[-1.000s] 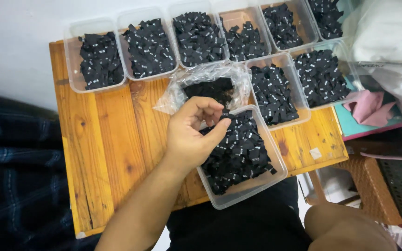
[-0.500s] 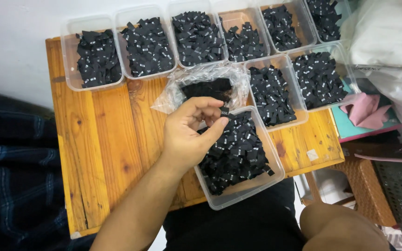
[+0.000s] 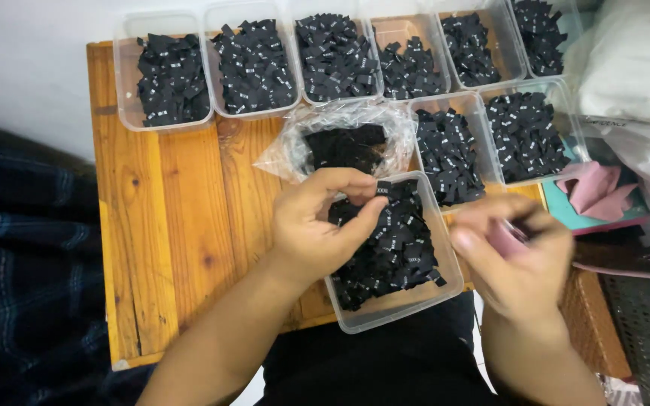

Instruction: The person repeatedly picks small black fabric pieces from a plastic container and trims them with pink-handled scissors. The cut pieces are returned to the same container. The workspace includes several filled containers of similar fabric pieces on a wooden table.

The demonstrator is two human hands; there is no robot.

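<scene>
My left hand (image 3: pixel 317 225) hovers over the near clear plastic tub (image 3: pixel 408 301), which is full of small black fabric labels (image 3: pixel 393 252). Its thumb and fingers pinch one or a few of those labels at the tub's upper left corner. My right hand (image 3: pixel 517 259) is blurred at the tub's right side, fingers curled around a small pinkish object that I cannot make out clearly. An open clear plastic bag (image 3: pixel 344 143) with more black labels lies just beyond the left hand.
Several more clear tubs (image 3: pixel 167 75) of black labels line the far edge and right part of the wooden table (image 3: pixel 167 225). A white plastic bag (image 3: pixel 633 68) and pink cloth (image 3: pixel 596 188) sit at the right. Dark plaid fabric (image 3: pixel 16 263) lies left of the table.
My right hand has come into view at the tub's right side, moving fast. The left hand has stayed over the tub, still pinching labels.
</scene>
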